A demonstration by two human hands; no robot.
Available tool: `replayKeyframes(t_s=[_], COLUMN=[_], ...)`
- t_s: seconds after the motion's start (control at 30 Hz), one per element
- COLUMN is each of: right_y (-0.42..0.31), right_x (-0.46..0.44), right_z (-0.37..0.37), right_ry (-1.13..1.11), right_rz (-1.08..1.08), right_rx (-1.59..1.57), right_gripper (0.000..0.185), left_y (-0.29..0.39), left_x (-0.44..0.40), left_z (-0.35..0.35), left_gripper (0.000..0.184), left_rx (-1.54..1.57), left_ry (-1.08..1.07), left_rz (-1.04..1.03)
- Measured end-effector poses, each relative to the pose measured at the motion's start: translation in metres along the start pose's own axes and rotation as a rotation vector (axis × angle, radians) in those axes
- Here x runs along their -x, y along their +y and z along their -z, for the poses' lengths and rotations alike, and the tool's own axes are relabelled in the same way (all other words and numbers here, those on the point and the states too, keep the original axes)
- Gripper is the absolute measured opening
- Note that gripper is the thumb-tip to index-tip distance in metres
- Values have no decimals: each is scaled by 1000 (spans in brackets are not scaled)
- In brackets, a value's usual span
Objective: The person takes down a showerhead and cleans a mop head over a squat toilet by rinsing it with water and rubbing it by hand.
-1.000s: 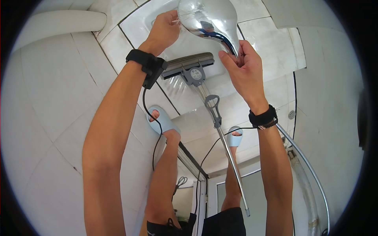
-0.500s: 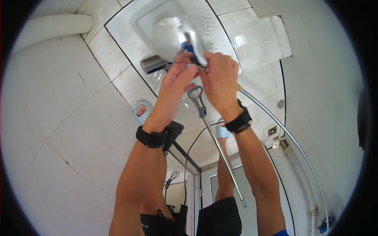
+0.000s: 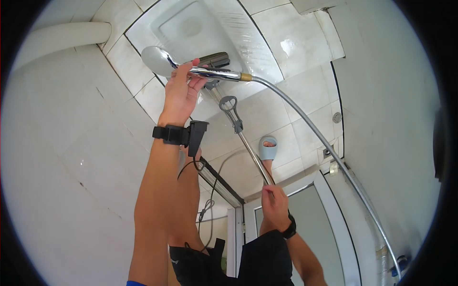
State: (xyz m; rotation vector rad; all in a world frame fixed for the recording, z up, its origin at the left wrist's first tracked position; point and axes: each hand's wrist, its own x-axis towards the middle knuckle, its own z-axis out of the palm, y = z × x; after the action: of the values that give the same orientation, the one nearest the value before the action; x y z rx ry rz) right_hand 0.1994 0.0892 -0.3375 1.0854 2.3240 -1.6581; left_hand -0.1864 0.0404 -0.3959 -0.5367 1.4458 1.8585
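Observation:
My left hand (image 3: 183,90) is wrapped round the chrome handle of a shower head (image 3: 157,59), whose round head points to the upper left. From the handle's brass-coloured end a metal hose (image 3: 305,119) curves down to the lower right. Lower down, my right hand (image 3: 274,202) is closed at the upper part of a metal mop pole (image 3: 250,152). The mop's grey head (image 3: 214,60) lies over the squat toilet, partly hidden behind the shower handle. A grey loop lever (image 3: 229,107) sits on the pole.
A white squat toilet (image 3: 195,24) is set in the tiled floor (image 3: 286,47). A thick white pipe (image 3: 71,38) runs along the left wall. A round drain (image 3: 337,117) is at the right. A white-framed door (image 3: 329,205) stands below. Black cables hang by the left leg.
The shower head has turned from pointing up to pointing left, now in my left hand alone. My right hand has let go of it, moved down and taken hold of the mop pole.

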Motion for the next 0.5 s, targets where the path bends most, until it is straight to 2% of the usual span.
replayKeyframes(t_s=[0.07,0.1,0.17,0.3,0.37,0.4,0.47,0.5], right_y=[75,83,94,110,126,148,177,180], right_x=[75,85,107,141,167,182,189,182], right_z=[9,18,34,60,62,55,36,33], right_ry=[-74,-77,68,-85,-285,-280,-242,-255], right_rz=[-281,-274,-655,-581,-680,-676,-479,-558], right_rx=[-34,-40,-277,-34,191,195,288,301], right_gripper=[16,16,22,30,37,37,39,39], left_y=[4,7,7,9,9,9,9,8], left_x=[-2,1,-3,5,15,17,16,17], left_z=[6,9,18,14,19,22,26,31], left_gripper=[27,28,27,25,25,24,24,24], left_rx=[50,72,77,42,39,51,66,76], left_ry=[57,46,46,50,60,66,67,66], left_rz=[13,36,36,40,44,40,24,27])
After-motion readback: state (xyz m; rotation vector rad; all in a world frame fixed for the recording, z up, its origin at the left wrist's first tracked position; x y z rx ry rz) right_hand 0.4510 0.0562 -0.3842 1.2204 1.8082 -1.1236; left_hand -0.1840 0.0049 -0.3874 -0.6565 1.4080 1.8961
